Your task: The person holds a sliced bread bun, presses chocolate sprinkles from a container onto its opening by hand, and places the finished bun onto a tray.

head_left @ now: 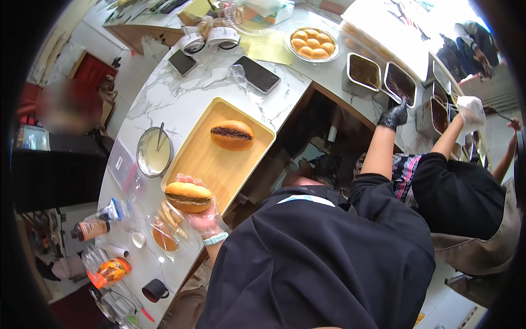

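My left hand (204,220), in a clear plastic glove, is closed around a split bun (188,197) with a brownish filling along its cut. It holds the bun over the near-left end of a wooden tray (211,174). A second bun (232,135) with a dark, shredded-looking filling lies on the tray. Far to the right, my right hand (393,115), in a black glove, reaches to the near edge of a metal tin (400,82) of dark filling. Its fingers are curled in, and what they grip is too small to make out.
A bowl of cream (154,152) with a spoon stands left of the tray. Phones (256,74), a pan of round buns (313,43) and another filled tin (363,72) are farther back. Bagged bread (167,227) and a black mug (155,290) sit nearer. A co-worker's gloved hand (470,109) is at the right.
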A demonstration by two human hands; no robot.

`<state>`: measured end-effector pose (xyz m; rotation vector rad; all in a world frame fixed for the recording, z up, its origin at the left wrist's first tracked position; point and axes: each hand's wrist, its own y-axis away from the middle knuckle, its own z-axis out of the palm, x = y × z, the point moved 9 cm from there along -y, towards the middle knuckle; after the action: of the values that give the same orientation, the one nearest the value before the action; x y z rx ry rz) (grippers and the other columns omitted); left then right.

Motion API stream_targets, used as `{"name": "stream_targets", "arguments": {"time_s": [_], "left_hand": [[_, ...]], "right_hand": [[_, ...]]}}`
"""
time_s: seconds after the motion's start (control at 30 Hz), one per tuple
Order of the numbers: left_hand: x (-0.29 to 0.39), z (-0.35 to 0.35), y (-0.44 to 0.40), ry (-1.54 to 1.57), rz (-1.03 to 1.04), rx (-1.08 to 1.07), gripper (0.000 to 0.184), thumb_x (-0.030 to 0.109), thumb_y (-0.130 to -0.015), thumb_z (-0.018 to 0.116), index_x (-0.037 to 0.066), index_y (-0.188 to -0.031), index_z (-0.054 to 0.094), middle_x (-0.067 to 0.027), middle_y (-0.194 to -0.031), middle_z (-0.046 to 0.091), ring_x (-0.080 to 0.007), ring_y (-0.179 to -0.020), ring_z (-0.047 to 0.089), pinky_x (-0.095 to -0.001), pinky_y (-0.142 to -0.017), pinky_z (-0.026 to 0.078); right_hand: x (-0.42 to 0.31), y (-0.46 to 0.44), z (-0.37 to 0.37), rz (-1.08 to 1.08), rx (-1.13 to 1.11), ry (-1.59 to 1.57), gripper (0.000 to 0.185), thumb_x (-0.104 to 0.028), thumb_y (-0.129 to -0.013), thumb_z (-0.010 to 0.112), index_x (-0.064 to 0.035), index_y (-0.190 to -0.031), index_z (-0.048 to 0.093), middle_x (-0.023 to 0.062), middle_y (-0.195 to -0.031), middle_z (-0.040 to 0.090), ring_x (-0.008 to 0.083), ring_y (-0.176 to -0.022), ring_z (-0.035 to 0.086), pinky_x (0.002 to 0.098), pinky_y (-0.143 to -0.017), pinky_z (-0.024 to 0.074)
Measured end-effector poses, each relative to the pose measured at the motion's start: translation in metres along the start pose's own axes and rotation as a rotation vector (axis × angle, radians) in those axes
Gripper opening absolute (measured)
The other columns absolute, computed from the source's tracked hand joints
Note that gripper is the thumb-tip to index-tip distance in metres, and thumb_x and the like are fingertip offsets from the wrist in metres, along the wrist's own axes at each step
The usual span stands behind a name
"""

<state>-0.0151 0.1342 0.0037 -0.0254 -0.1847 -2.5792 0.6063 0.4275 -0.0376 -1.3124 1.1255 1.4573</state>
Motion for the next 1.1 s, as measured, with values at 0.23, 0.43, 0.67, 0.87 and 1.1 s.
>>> {"name": "stream_targets", "arguments": {"time_s": [0.23,0.43,0.67,0.87,1.1], "left_hand": [[-0.014,0.006,-0.011,-0.054,-0.066,-0.063,0.042,0.018,-0.091,0.051,0.000,-0.128,0.045,-0.0136,-0.122,0.054,-0.0241,-0.115,0.050,-0.0385,-0.102,0.040],[-0.004,0.006,-0.016,-0.131,0.048,0.045,0.048,0.029,-0.091,0.054,0.001,-0.128,0.045,-0.0110,-0.125,0.053,-0.0256,-0.113,0.051,-0.0409,-0.098,0.044],[-0.008,0.025,-0.017,-0.071,0.038,-0.034,0.040,0.026,-0.093,0.049,0.001,-0.124,0.047,-0.0118,-0.122,0.053,-0.0261,-0.113,0.051,-0.0404,-0.100,0.042],[0.009,-0.002,-0.004,0.037,0.053,0.054,0.042,0.032,-0.094,0.048,0.005,-0.126,0.051,-0.0108,-0.125,0.057,-0.0268,-0.114,0.056,-0.0422,-0.101,0.041],[0.044,-0.010,0.024,0.039,0.175,0.004,0.043,0.030,-0.093,0.049,0.004,-0.127,0.048,-0.0109,-0.126,0.053,-0.0246,-0.115,0.051,-0.0405,-0.099,0.043]], "right_hand": [[0.002,-0.011,0.003,-0.014,0.127,0.035,0.045,-0.031,-0.074,0.070,0.0125,-0.082,0.064,0.0179,-0.080,0.067,0.0289,-0.071,0.062,0.0411,-0.069,0.0473],[-0.009,-0.051,-0.012,-0.316,0.238,0.136,0.038,-0.025,-0.070,0.077,0.0097,-0.074,0.064,0.0174,-0.077,0.066,0.0253,-0.066,0.060,0.0393,-0.063,0.0486],[-0.116,-0.016,-0.014,-0.435,0.121,-0.208,0.026,-0.019,-0.074,0.074,0.0054,-0.077,0.064,0.0133,-0.076,0.065,0.0203,-0.064,0.059,0.0341,-0.059,0.0499],[-0.242,0.117,-0.003,-1.615,-0.100,0.336,0.019,-0.018,-0.089,0.055,-0.0005,-0.096,0.059,0.0150,-0.085,0.063,0.0299,-0.079,0.063,0.0357,-0.073,0.0507],[-0.214,0.230,0.065,-1.067,-1.090,-0.155,0.017,-0.012,-0.086,0.055,-0.0014,-0.099,0.059,0.0093,-0.092,0.060,0.0225,-0.087,0.060,0.0325,-0.079,0.0485]]}}
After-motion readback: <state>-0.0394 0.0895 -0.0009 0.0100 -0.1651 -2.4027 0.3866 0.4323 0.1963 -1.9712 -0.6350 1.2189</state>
